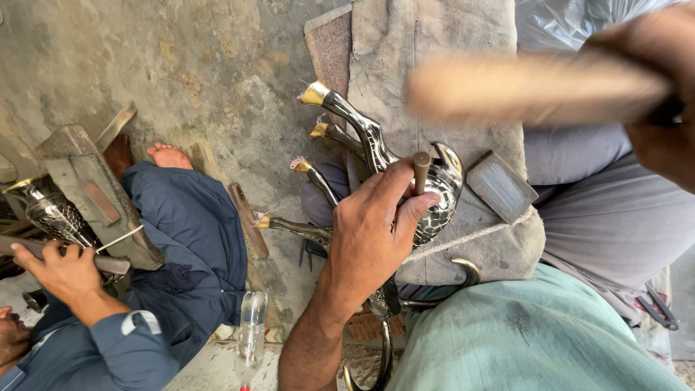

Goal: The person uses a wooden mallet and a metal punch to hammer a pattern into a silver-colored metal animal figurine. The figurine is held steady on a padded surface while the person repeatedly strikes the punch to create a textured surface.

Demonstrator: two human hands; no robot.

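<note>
My left hand (376,232) grips a short brown punch (421,170) upright, its tip resting on a shiny engraved metal piece (438,195) with a long curved neck and brass tip (316,94). That piece lies on a grey padded block (434,43). My right hand (662,94) is raised at the upper right, holding a blurred wooden mallet handle (528,87) above the punch.
Several similar curved metal pieces (318,181) lie beside the block. A small grey metal block (501,186) sits on the pad. At left another person in blue (174,246) holds a tool (108,264) against an engraved metal vessel (51,213). A clear bottle (251,337) stands on the floor.
</note>
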